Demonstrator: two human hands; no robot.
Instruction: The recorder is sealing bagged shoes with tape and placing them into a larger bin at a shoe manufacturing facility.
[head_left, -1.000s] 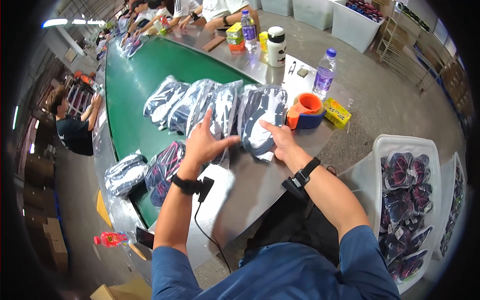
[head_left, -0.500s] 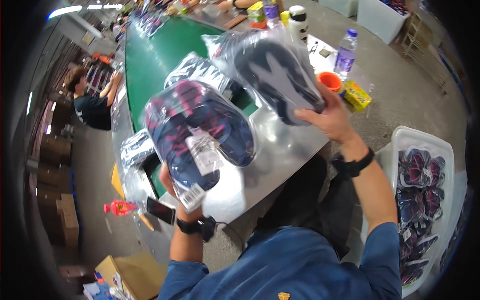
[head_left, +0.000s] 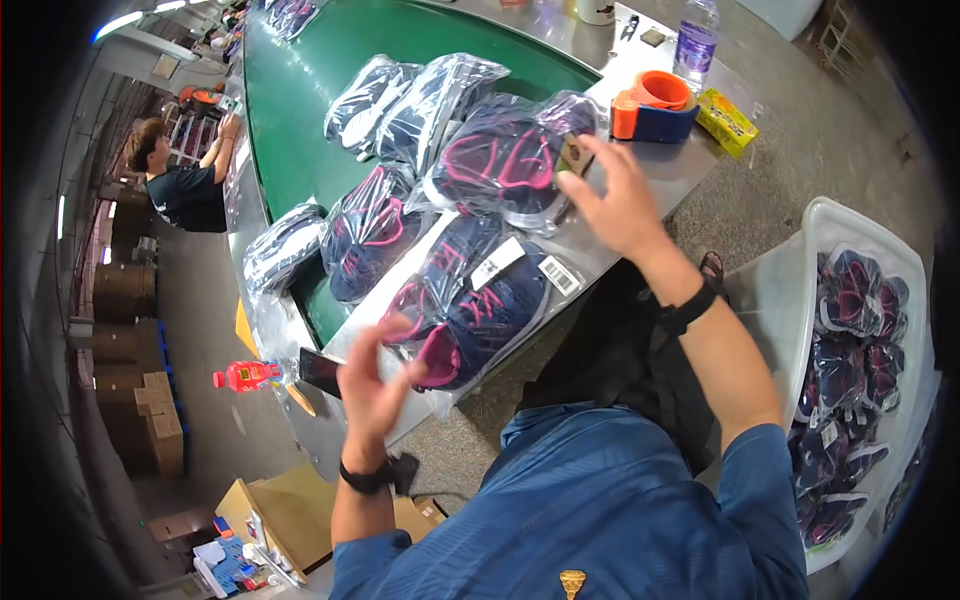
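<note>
Head cam: L hand point(head_left: 368, 398) & R hand point(head_left: 626, 208) fingers apart, bagged shoes point(head_left: 498, 312) btwn, orange roll point(head_left: 662, 92) & yellow box point(head_left: 727, 122) nr R.

Metal table point(head_left: 685, 165), green belt point(head_left: 330, 60), bagged shoes point(head_left: 490, 310) across both, tape dispenser point(head_left: 665, 125), bottle point(head_left: 696, 45), yellow box point(head_left: 727, 122)

Free: bare green belt point(head_left: 300, 120) beyond the bagged shoes point(head_left: 485, 160); air over the near bagged pair point(head_left: 505, 315), between left hand point(head_left: 372, 385) and right hand point(head_left: 622, 205). Obstructing: bagged shoes crowding the belt's near end; tape dispenser point(head_left: 655, 122) and yellow box point(head_left: 727, 123), side by side past the right hand.
</note>
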